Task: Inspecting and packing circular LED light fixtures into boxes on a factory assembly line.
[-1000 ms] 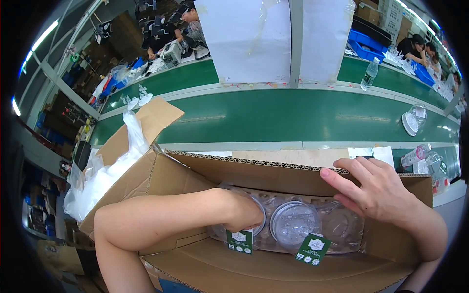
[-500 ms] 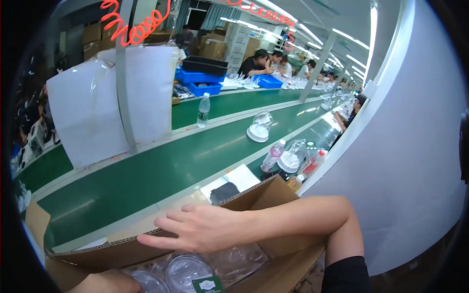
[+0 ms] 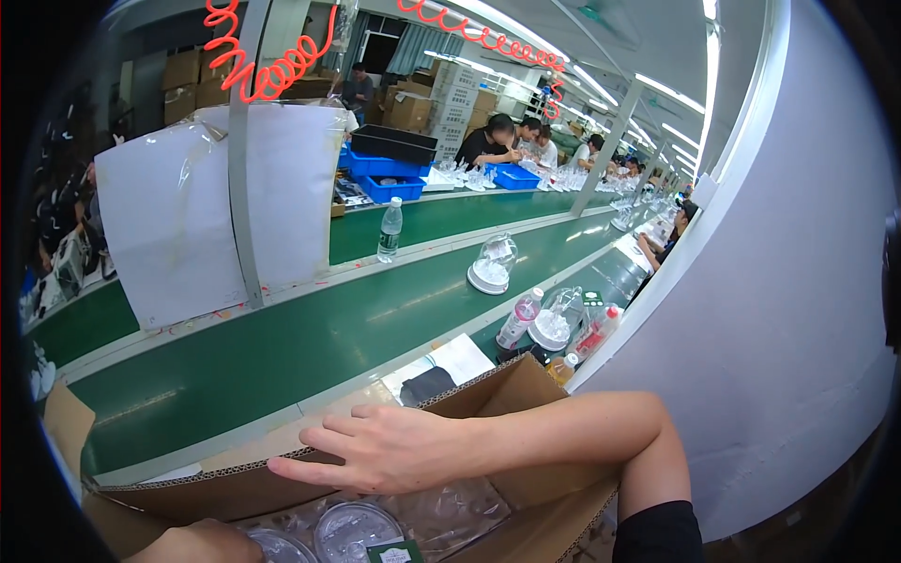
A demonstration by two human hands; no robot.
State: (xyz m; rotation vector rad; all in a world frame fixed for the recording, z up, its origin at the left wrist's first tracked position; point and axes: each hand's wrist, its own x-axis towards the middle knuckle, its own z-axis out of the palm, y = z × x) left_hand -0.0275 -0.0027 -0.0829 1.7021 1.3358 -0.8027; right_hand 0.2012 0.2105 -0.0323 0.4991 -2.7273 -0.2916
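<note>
A brown cardboard box (image 3: 221, 488) stands right in front of me, holding clear plastic packaging. Over its far wall my right hand (image 3: 375, 450) reaches across from the right, palm down, fingers spread, nothing in them. Low at the left, my left hand (image 3: 202, 542) dips into the box beside a clear round lid-like piece (image 3: 282, 546); its fingers are hidden. Between the hands lies another clear round piece (image 3: 352, 530), with a dark green card (image 3: 394, 552) at its edge. Clear plastic film (image 3: 460, 507) covers the right part of the box.
Beyond the box runs a green conveyor belt (image 3: 310, 361) carrying a clear dome on a white base (image 3: 493, 263). Bottles, including a pink one (image 3: 519, 319), and another dome (image 3: 554, 324) stand right of it. A white wall (image 3: 741, 375) bounds the right. Co-workers sit farther off.
The view has tilted slightly, so the belt and hands sit a little lower in the picture. On the belt, the dome has shifted slightly left and nearer. Both hands keep nearly the same pose.
</note>
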